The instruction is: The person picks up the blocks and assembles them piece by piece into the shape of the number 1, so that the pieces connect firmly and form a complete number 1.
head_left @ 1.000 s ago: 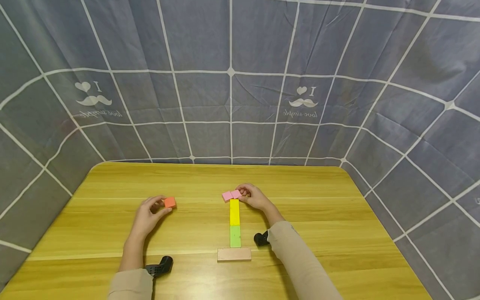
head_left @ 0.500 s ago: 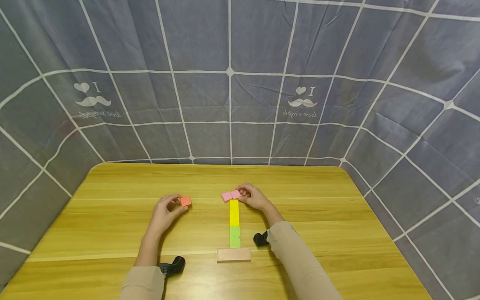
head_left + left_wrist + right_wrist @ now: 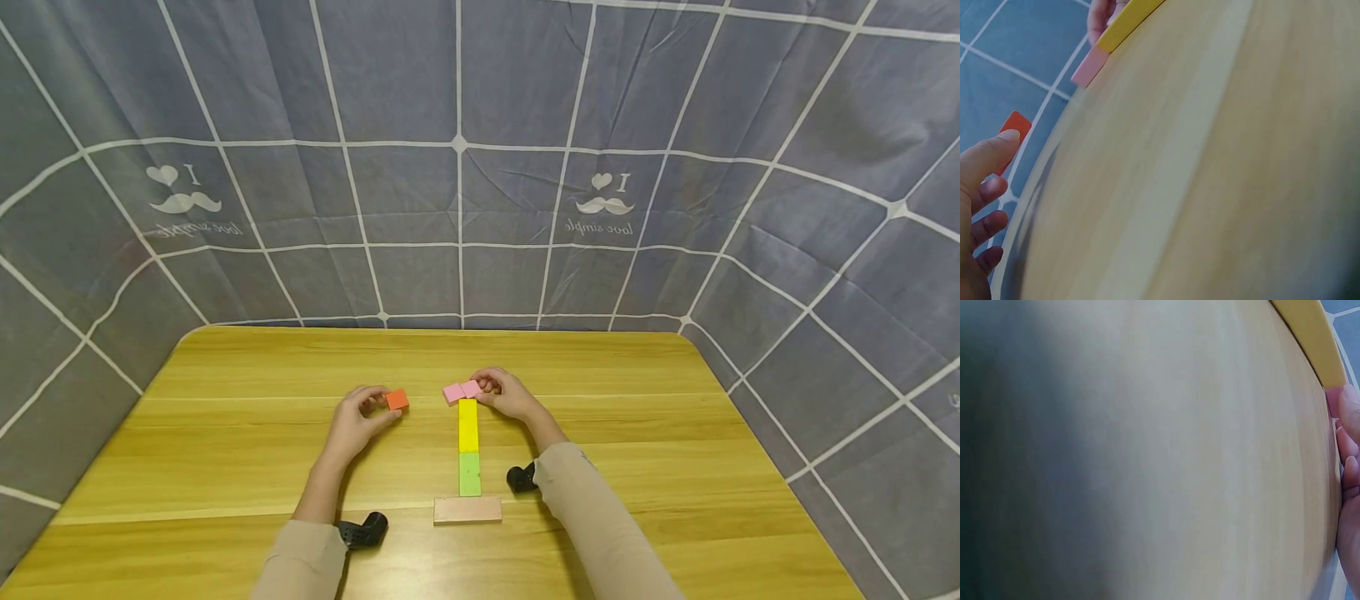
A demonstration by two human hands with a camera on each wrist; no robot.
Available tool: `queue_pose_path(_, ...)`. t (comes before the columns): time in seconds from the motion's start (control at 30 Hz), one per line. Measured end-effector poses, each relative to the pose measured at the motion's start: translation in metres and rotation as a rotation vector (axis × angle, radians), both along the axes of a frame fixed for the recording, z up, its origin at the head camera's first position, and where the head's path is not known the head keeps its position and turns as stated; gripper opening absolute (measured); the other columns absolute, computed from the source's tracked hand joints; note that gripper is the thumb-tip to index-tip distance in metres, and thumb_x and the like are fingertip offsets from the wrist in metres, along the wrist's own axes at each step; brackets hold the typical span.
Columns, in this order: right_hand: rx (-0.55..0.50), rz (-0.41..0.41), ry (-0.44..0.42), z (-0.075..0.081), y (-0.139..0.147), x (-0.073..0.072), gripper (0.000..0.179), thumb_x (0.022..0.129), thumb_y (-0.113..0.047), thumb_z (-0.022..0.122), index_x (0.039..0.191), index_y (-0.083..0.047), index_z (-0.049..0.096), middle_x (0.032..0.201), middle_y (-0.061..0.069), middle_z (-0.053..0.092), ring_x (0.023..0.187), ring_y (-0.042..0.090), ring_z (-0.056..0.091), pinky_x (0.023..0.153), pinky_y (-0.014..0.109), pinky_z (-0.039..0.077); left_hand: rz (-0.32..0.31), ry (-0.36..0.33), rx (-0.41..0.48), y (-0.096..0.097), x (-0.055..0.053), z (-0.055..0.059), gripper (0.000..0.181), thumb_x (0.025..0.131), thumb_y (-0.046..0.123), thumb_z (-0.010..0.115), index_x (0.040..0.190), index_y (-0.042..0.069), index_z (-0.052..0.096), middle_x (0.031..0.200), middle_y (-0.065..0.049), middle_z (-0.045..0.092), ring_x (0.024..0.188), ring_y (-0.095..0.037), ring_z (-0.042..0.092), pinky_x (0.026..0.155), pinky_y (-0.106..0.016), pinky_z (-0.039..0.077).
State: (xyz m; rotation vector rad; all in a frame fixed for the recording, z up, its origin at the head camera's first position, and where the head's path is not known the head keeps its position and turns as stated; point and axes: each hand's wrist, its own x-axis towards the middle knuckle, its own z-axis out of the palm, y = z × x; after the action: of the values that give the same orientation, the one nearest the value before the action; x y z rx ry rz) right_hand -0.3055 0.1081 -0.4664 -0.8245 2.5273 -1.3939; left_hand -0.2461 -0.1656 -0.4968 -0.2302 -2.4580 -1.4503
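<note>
In the head view my left hand [image 3: 354,423] pinches an orange block [image 3: 397,400] between thumb and fingers, left of the block row. The left wrist view shows the thumb on that block, held above the table. My right hand [image 3: 512,395] pinches the right-hand pink block [image 3: 471,388] at the row's far end. A second pink block [image 3: 453,394] lies against it on the left, slightly turned. Below them a long yellow block [image 3: 468,425] runs toward me, followed by a light green block [image 3: 469,473] and a crosswise pale wooden block [image 3: 467,510].
The blocks lie on a wood-grain table [image 3: 225,467]. A grey curtain [image 3: 405,200] with white grid lines hangs behind it and along both sides. Black wrist devices [image 3: 365,530] stick out from both sleeves over the table.
My left hand has carried the orange block rightward, closer to the pink blocks, and the block has turned slightly. The right hand and the row of blocks have stayed in place.
</note>
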Motion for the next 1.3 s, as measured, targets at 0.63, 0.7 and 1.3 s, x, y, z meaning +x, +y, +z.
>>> queue_pose_path(0.63, -0.010, 0.004, 0.001, 0.000, 0.000, 0.000, 0.027, 0.082, 0.009, 0.059, 0.108, 0.014, 0.054, 0.089, 0.028, 0.052, 0.079, 0.028, 0.046, 0.070, 0.026, 0.039, -0.031, -0.017, 0.020, 0.030, -0.010, -0.005, 0.033, 0.068, 0.009, 0.080, 0.096, 0.000, 0.066, 0.083, -0.010, 0.059, 0.079, -0.023, 0.052, 0.076, -0.040, 0.046)
queue_pose_path(0.7, -0.010, 0.003, 0.000, 0.000, 0.000, 0.000, 0.026, 0.082, 0.009, 0.059, 0.108, 0.014, 0.054, 0.089, 0.028, 0.052, 0.078, 0.027, 0.046, 0.069, 0.026, 0.038, -0.030, -0.017, 0.001, 0.032, -0.012, -0.006, 0.033, 0.069, 0.010, 0.080, 0.097, 0.000, 0.066, 0.082, -0.008, 0.059, 0.079, -0.022, 0.051, 0.075, -0.038, 0.046)
queue_pose_path(1.3, -0.017, 0.004, -0.010, 0.002, 0.001, 0.001, 0.027, 0.083, 0.010, 0.058, 0.108, 0.015, 0.053, 0.090, 0.029, 0.052, 0.080, 0.031, 0.047, 0.070, 0.027, 0.039, -0.007, -0.013, -0.074, 0.050, -0.016, -0.008, 0.032, 0.067, 0.016, 0.082, 0.092, 0.002, 0.068, 0.080, -0.005, 0.060, 0.077, -0.021, 0.050, 0.073, -0.035, 0.041)
